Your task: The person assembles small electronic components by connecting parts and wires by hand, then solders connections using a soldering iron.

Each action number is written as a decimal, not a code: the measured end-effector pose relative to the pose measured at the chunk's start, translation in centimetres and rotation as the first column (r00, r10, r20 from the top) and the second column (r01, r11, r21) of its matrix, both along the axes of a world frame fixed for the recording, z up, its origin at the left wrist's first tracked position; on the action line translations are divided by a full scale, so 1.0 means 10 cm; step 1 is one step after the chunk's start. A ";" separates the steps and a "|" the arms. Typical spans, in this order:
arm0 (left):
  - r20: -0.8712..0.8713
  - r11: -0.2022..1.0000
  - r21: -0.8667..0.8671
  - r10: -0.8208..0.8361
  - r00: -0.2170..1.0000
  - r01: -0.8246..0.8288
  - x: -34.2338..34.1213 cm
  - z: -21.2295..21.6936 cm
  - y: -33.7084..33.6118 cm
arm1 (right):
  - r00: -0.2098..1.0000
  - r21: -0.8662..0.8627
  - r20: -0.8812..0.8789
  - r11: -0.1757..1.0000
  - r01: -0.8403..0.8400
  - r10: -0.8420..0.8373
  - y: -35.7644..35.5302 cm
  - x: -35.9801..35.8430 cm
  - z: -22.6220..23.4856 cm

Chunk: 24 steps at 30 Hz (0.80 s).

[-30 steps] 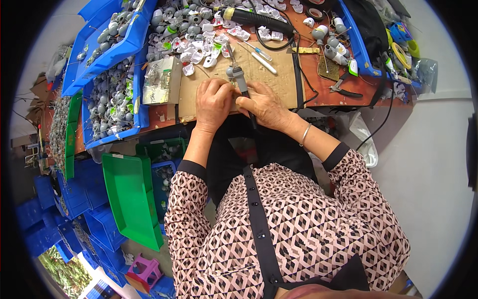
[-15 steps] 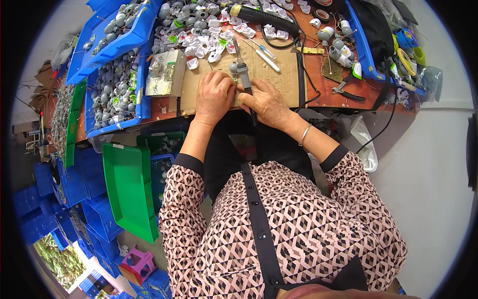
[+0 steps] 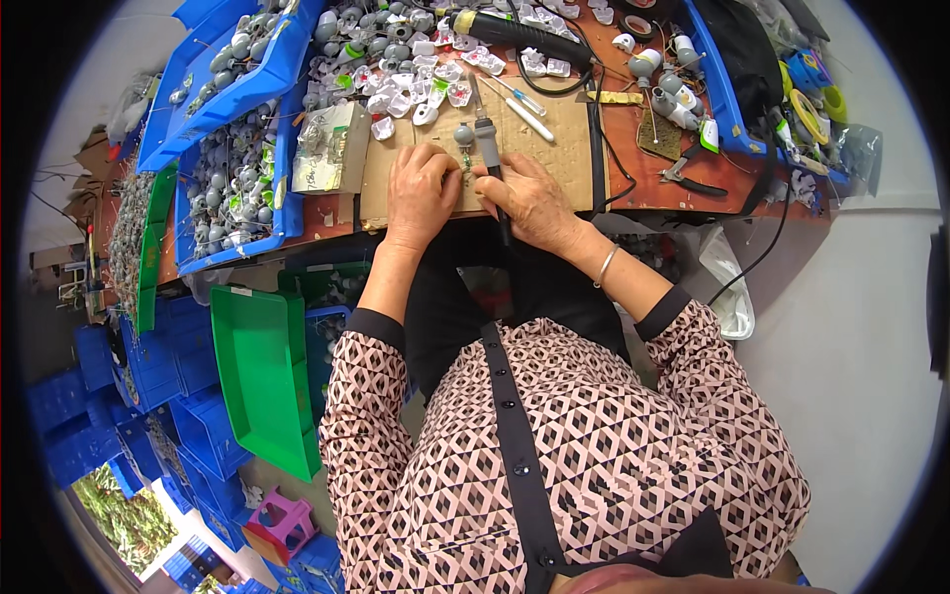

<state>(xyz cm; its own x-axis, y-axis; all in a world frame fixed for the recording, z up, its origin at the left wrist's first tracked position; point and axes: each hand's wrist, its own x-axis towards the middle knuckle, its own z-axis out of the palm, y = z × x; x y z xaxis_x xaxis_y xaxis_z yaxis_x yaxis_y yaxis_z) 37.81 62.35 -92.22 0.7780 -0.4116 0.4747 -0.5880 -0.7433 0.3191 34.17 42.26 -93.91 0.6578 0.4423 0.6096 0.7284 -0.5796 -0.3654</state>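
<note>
My right hand (image 3: 534, 203) is closed around the dark handle of a soldering iron (image 3: 486, 141), whose metal tip points away from me over a brown cardboard sheet (image 3: 569, 163). My left hand (image 3: 421, 198) is beside it with its fingers curled together in a pinch; whatever they hold is hidden. Between the two hands is a small grey round-headed part (image 3: 463, 135) with a bit of green below it, close to the left fingertips and the iron. Further up the cardboard lie a white pen-like tool (image 3: 531, 120) and a thin screwdriver with a bluish clear handle (image 3: 524, 96).
White plastic pieces (image 3: 396, 94) and grey parts are heaped beyond the cardboard. A small worn box (image 3: 332, 148) stands to its left, near blue bins (image 3: 287, 213) of grey parts. Pliers (image 3: 693, 178), a sponge (image 3: 660, 136) and a black cable lie to the right.
The gap between my hands has widened slightly, and more of the green bit shows there. My right hand keeps its hold on the soldering iron. The whole view has shifted a little.
</note>
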 end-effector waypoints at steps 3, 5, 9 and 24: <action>0.009 0.998 -0.070 0.003 1.000 -0.002 0.00 -0.04 0.02 | 0.999 0.096 -0.029 0.995 0.041 -0.039 0.02 0.04 0.03; 0.023 0.994 -0.112 0.003 1.000 0.000 0.00 -0.07 0.02 | 0.992 0.142 -0.093 0.985 0.097 -0.084 0.03 0.11 0.05; 0.043 0.978 -0.205 0.057 0.997 -0.047 -0.02 -0.12 0.00 | 0.996 0.120 -0.032 0.989 0.087 -0.084 0.07 0.25 0.16; 0.109 0.921 -0.383 0.119 0.987 -0.069 -0.05 -0.17 -0.05 | 0.979 0.234 -0.175 0.962 0.140 -0.100 0.34 0.38 0.18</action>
<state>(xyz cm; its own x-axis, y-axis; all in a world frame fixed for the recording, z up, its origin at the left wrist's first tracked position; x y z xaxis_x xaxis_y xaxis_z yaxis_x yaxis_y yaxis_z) 37.33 61.87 -93.88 0.7269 -0.1103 0.6778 -0.5754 -0.6365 0.5135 37.94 45.67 -92.13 0.7949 0.2051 0.5711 0.5789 -0.5383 -0.6125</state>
